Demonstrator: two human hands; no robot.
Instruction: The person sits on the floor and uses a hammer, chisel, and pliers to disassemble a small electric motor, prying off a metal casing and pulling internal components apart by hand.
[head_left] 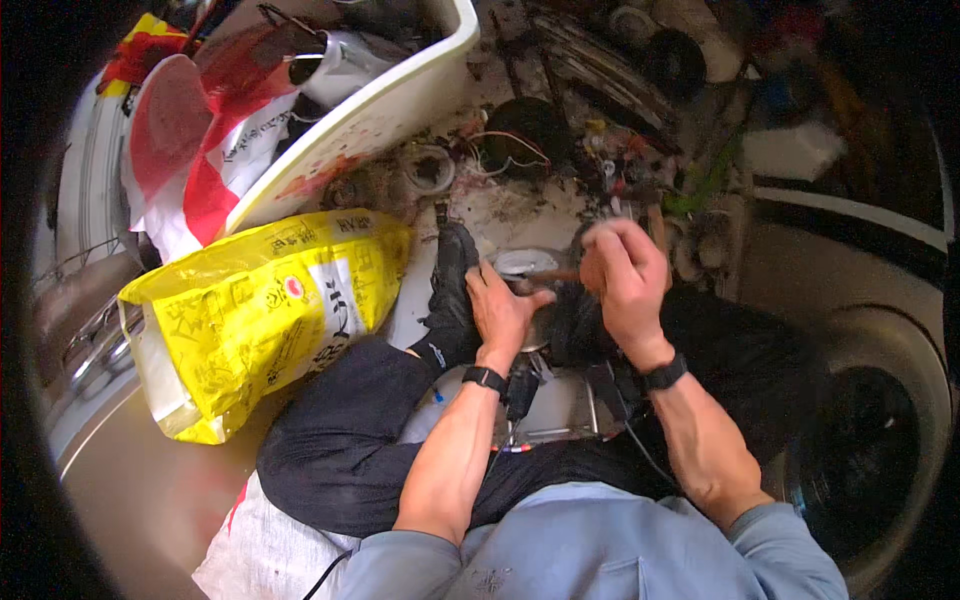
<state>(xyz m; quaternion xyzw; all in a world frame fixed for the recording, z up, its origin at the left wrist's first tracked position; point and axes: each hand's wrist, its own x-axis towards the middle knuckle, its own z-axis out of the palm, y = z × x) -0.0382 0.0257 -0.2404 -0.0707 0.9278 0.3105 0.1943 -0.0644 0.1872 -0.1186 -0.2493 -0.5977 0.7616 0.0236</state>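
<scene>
Between my feet stands a round metal part (537,332) with a pale rim (527,262). My left hand (499,312) curves around its left side, thumb stretched out to the right. My right hand (628,277) is closed in a fist above and to the right of it, slightly smeared by motion. A brown, bar-like streak (560,275) runs left from near that fist, too blurred to name. What lies inside the fist is hidden. My black shoe (455,275) is just left of my left hand.
At left lies a yellow printed bag (265,310), against a large pale tub-like panel (365,125). A white ring (429,168), loose wires (510,145) and dark scraps litter the dirty floor ahead. To the right is a round dark opening (855,450) in a pale casing.
</scene>
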